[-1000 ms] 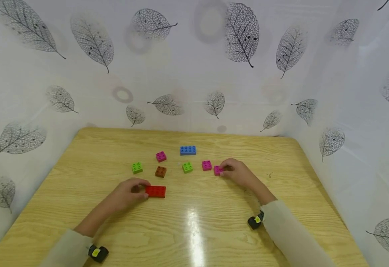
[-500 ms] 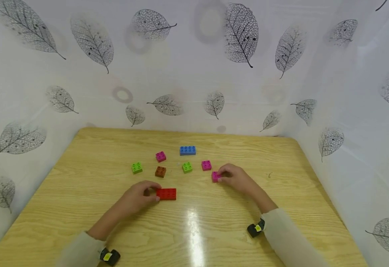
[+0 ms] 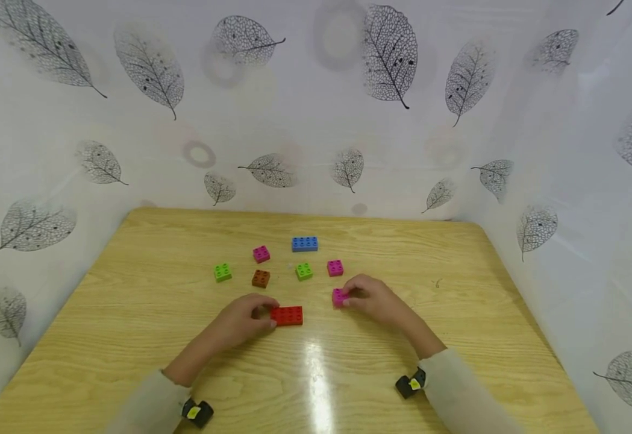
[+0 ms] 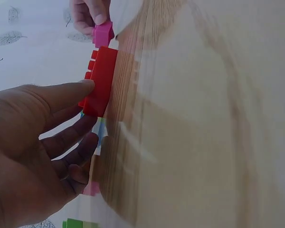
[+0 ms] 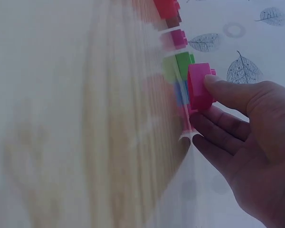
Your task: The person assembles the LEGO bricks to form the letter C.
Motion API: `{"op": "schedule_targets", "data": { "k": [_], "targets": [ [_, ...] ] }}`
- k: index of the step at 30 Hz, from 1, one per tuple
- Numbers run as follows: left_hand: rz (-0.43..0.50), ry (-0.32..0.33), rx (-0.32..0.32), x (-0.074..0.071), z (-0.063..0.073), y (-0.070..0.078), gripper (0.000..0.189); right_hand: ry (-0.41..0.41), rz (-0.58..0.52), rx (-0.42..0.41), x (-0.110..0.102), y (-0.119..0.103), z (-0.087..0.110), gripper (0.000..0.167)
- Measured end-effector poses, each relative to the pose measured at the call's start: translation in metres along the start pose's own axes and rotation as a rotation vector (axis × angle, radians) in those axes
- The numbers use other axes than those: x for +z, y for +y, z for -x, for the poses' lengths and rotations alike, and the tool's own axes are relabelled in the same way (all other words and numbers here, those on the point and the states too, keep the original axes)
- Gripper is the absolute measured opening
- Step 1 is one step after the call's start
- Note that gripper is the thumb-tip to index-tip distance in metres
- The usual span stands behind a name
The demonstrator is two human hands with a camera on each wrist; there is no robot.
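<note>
My left hand (image 3: 242, 322) pinches the left end of a long red building brick (image 3: 288, 316), studs up, between thumb and fingers. In the left wrist view the red brick (image 4: 101, 81) looks level, just at or slightly above the tabletop. To its right, my right hand (image 3: 375, 299) pinches a small pink brick (image 3: 340, 298) by its right side. The right wrist view shows the underside edge of that pink brick (image 5: 200, 86) tipped a little off the table. A short gap separates the red brick from the held pink one.
Behind the hands lie a blue brick (image 3: 305, 244), two more pink bricks (image 3: 335, 268), two green bricks (image 3: 303, 272) and a brown brick (image 3: 261, 278). They rest apart on the wooden table (image 3: 185, 241). A leaf-patterned white curtain (image 3: 305, 108) surrounds the table's back and sides.
The left hand has carried the red brick to the right. My right hand has brought its pink brick left and nearer to me, so the two bricks are closer together.
</note>
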State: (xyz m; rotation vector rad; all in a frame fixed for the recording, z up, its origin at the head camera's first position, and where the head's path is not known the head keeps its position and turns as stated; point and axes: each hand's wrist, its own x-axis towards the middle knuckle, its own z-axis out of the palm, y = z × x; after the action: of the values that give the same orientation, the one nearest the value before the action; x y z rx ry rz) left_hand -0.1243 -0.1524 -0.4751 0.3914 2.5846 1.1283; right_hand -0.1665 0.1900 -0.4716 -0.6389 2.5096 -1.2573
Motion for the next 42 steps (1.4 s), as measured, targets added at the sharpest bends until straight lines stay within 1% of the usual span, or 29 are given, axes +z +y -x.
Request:
{"op": "schedule_targets", "data": {
  "k": [3,9,17,22,28,35,42],
  "targets": [
    [0.000,-0.003,0.017,0.003,-0.002,0.004,0.031,-0.006,-0.019,-0.009,0.005,-0.005,0.001,0.011],
    [0.002,-0.004,0.031,0.008,-0.007,0.009,0.030,-0.019,-0.016,-0.057,0.013,-0.013,0.001,0.010],
    [0.004,-0.016,0.039,0.017,-0.016,0.014,0.033,0.001,0.007,-0.055,0.020,-0.020,0.003,0.012],
    [0.006,-0.023,0.043,0.020,-0.019,0.018,0.034,-0.001,0.041,-0.053,0.022,-0.023,0.007,0.011],
    [-0.003,-0.040,0.052,0.024,-0.025,0.021,0.036,-0.001,0.081,-0.082,0.022,-0.026,0.011,0.012],
    [0.005,-0.050,0.078,0.027,-0.028,0.022,0.036,-0.001,0.134,-0.103,0.023,-0.028,0.014,0.018],
    [0.002,-0.051,0.078,0.029,-0.030,0.026,0.034,0.006,0.193,-0.161,0.025,-0.026,0.015,0.016]
  ]
}}
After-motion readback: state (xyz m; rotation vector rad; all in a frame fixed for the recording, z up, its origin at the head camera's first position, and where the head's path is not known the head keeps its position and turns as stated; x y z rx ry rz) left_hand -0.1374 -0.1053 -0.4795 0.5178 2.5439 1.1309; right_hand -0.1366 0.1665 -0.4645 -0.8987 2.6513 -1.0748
